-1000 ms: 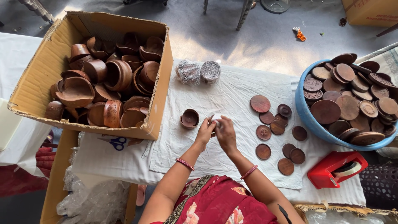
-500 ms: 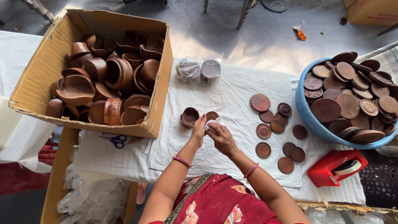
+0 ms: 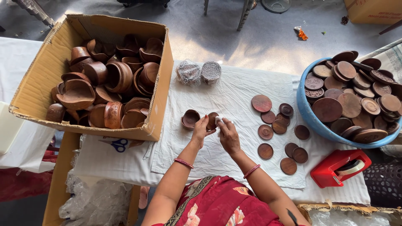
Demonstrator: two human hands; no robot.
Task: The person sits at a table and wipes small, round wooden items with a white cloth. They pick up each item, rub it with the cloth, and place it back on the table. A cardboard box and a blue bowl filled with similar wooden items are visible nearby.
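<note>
Fingers of the left hand [image 3: 202, 130] pinch a brown wooden lid [image 3: 212, 120] at centre frame; the right hand [image 3: 228, 134] grips a white wad [image 3: 220, 120] (best rubbed firmly, lid steady).

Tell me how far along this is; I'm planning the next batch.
Laid out: round brown wooden lids on the white cloth. In hand: left hand holds a brown lid; right hand presses something small and white against it. Left: a blue tub piled with lids, a cardboard box full of wooden bowls.
</note>
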